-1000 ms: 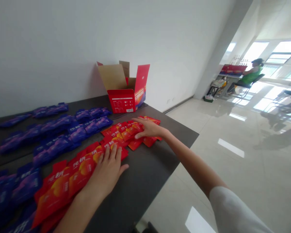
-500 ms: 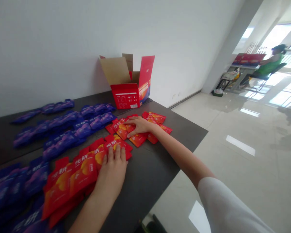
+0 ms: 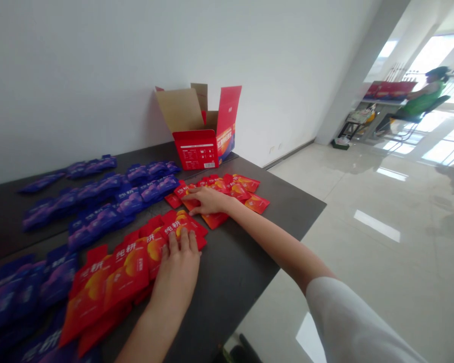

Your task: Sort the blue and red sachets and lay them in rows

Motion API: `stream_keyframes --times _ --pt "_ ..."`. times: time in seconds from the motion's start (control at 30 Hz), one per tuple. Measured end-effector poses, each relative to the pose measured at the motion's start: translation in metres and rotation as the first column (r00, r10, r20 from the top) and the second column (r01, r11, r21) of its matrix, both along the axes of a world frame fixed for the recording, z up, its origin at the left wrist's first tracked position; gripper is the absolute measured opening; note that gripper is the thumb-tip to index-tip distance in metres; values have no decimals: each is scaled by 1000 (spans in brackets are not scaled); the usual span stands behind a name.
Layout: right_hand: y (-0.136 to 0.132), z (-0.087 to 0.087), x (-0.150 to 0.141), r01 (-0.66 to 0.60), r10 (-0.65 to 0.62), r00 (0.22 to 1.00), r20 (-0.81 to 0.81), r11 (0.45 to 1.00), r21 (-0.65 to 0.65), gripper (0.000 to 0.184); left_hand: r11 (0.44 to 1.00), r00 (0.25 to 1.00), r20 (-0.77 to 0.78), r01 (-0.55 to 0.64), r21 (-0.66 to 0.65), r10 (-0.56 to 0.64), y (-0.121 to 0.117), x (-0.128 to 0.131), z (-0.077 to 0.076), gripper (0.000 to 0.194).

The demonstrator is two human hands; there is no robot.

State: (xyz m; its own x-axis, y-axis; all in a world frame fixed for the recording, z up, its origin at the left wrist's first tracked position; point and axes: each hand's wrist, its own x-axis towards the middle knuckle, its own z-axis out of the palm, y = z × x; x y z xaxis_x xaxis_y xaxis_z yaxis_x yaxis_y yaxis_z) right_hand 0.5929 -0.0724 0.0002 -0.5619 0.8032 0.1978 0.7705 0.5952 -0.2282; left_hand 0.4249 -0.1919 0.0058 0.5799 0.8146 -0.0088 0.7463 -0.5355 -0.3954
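My left hand (image 3: 179, 267) lies with its fingers stretched over the near row of red packets (image 3: 126, 269), which overlap one another and carry orange pictures and white lettering. Farther back, my right hand (image 3: 208, 200) reaches over a looser group of red packets (image 3: 238, 189). Its fingers are spread and rest on packets at that group's left side. Neither hand visibly grips a packet. Rows of blue-purple packets (image 3: 94, 222) lie on the dark table (image 3: 227, 267), left of the red ones.
A red carton (image 3: 196, 151) with raised flaps stands against the wall at the table's back. More blue packets (image 3: 18, 292) lie at the near left. The table's right edge drops to a shiny floor (image 3: 386, 252). Far right, a person in green (image 3: 426, 101) sits at another table.
My right hand has slid a little left and nearer across the far red packets, uncovering some behind it. My left hand has stayed almost in place on the near row.
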Motion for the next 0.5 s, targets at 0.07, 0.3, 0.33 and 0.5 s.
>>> stream_keyframes --times 0.07,0.3,0.33,0.5 --pt "4 -2 4 38 -38 999 12 999 11 50 999 999 24 35 3 -35 1 -2 -3 45" --pt "9 -5 27 181 -181 983 32 983 12 51 998 992 110 61 27 -64 5 -5 -14 46" --pt "8 -4 27 209 -210 977 34 977 32 52 998 991 120 65 18 -67 5 -5 -14 46" --pt "7 13 2 174 -177 984 -12 956 236 56 1000 988 154 29 11 -30 5 -4 -14 45"
